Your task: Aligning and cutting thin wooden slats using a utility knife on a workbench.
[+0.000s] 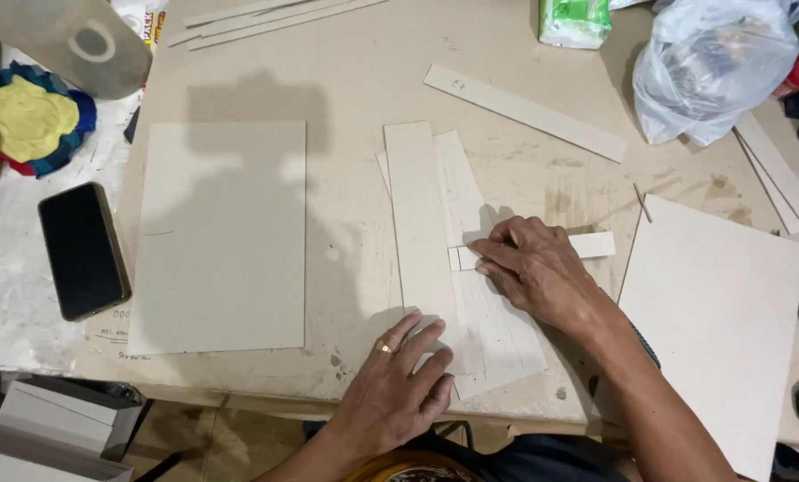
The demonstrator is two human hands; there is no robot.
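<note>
From the head camera, the stack of cardboard strips [435, 250] lies near the front middle of the desk [355, 80]. The left hand [399, 384] rests open and flat on the stack's near end, pinning it. The right hand [529, 263] presses a short narrow strip [596, 245] crosswise against the stack's right edge, fingers closed down on it.

Done well, the step likely needs firm downward pressure from both hands, the short strip kept square to the stack's long edge.

Left of the stack lies a large grey board [221, 236]; farther left, a phone [82, 250]. Right of the stack, another board [716, 312].
</note>
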